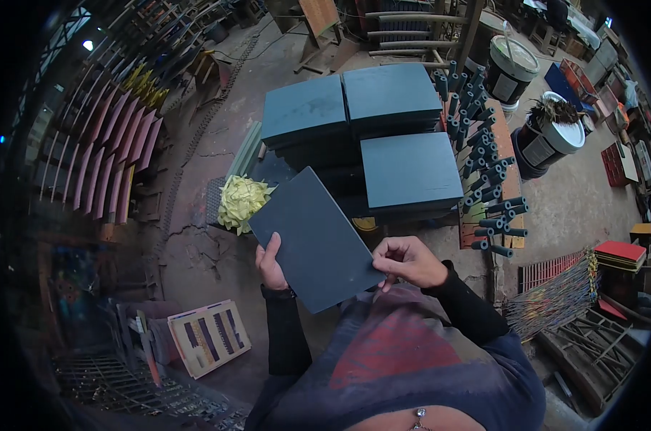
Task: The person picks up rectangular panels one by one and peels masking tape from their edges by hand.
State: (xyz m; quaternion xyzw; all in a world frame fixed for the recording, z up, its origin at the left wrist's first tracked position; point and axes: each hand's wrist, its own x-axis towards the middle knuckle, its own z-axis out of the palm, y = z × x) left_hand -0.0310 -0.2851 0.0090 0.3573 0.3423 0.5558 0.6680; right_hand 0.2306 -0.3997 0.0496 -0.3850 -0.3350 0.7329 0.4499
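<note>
Left hand (270,264): gripping dark board (314,241), thumb on top, frame center
Right hand (410,261): fingers pinching board's lower-right corner

A dark blue-grey, flat rectangular board (312,241) of unclear material is held up slantwise, its broad face showing. The left hand (271,264) grips its lower-left edge; the right hand (410,261) pinches its right corner. Faint pale specks mark the face.

Dim workshop light, small glare spots left, curved fisheye edges.
</note>
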